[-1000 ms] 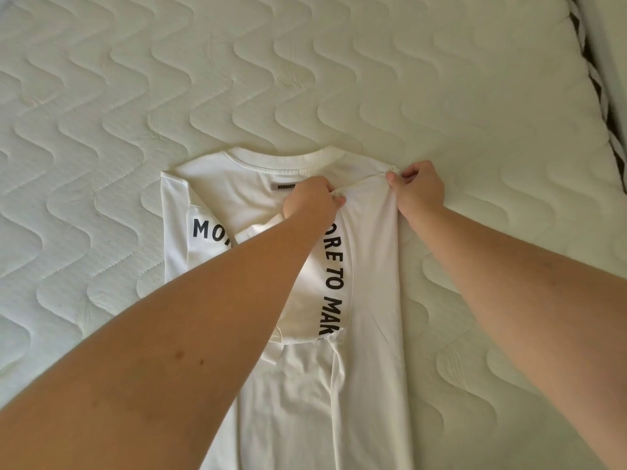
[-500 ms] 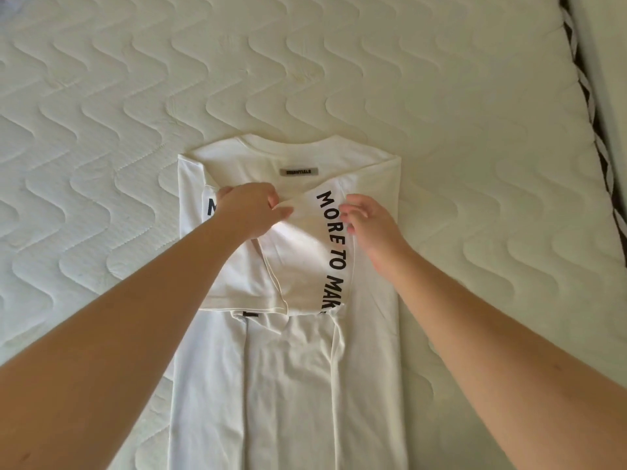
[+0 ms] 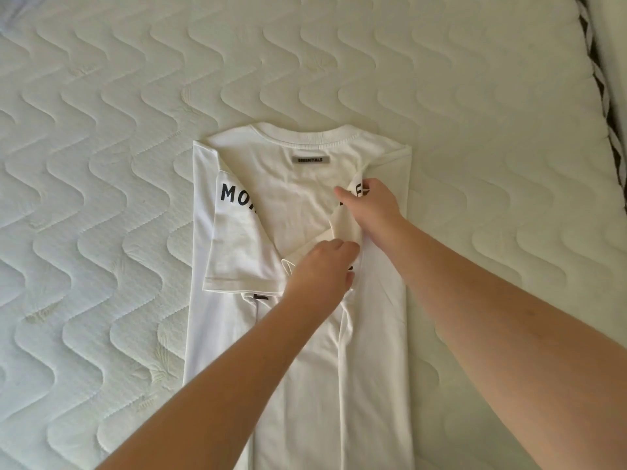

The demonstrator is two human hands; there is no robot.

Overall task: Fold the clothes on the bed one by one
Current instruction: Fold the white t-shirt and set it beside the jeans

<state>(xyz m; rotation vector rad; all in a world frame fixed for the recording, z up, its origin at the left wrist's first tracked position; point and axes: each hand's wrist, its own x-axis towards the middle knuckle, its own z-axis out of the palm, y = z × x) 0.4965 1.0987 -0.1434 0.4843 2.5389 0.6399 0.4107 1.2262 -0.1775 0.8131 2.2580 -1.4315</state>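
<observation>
Head view: two hands point(image 3: 322, 266) point(image 3: 371, 206) grip one T-shirt point(image 3: 291, 198).

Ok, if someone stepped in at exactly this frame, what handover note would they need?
Left hand: grips the right sleeve's lower part.
Right hand: holds the same sleeve higher up, over the lettering.
White T-shirt: flat on the mattress, collar away from the person, both sides folded in; left sleeve lies flat.
Left to do: lay the right sleeve flat, fold the body up. No other clothes clearly in view.
</observation>
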